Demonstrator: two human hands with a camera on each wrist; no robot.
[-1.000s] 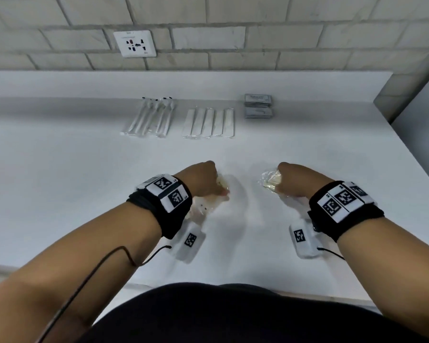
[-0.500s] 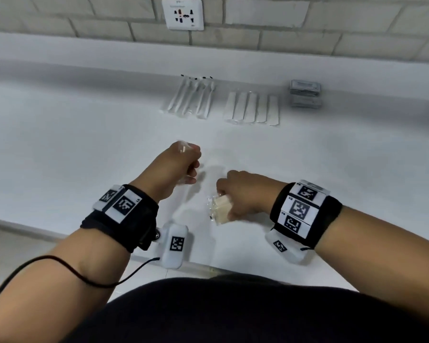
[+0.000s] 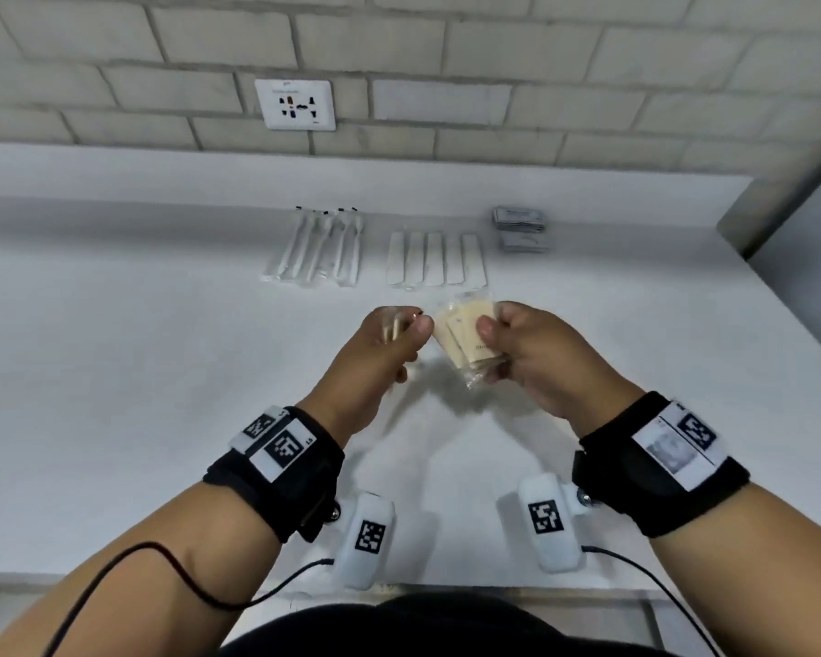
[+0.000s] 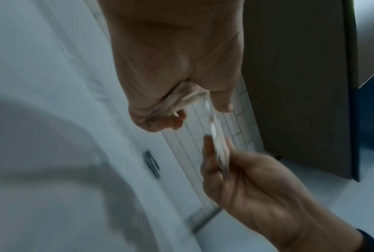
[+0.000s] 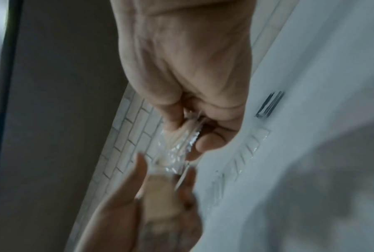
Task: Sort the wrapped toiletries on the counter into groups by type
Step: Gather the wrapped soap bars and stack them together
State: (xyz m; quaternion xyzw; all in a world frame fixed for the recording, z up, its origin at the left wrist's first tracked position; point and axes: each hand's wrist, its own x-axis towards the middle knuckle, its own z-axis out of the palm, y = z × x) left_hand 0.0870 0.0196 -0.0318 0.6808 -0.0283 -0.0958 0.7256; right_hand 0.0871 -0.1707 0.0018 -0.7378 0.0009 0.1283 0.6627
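Observation:
Both hands hover above the white counter (image 3: 162, 372), almost touching. My right hand (image 3: 491, 343) pinches a small fanned stack of beige packets in clear wrap (image 3: 463, 341) between thumb and fingers; the right wrist view shows the stack (image 5: 181, 138) edge-on. My left hand (image 3: 406, 331) grips one more clear-wrapped beige packet (image 3: 392, 329), curled into its fingers and crumpled in the left wrist view (image 4: 181, 100). Three sorted groups lie at the back: wrapped toothbrushes (image 3: 318, 248), flat white wrapped sticks (image 3: 437, 258) and a pile of grey sachets (image 3: 520, 227).
A brick wall with a power socket (image 3: 295, 104) runs behind the counter's raised ledge. At the right the counter ends against a grey panel (image 3: 806, 220). Bare counter lies left of the hands and between them and the front edge (image 3: 115, 573).
Both hands have risen from the counter, each with its packets, and come together in the middle. The right hand's packets now fan upward between thumb and fingers.

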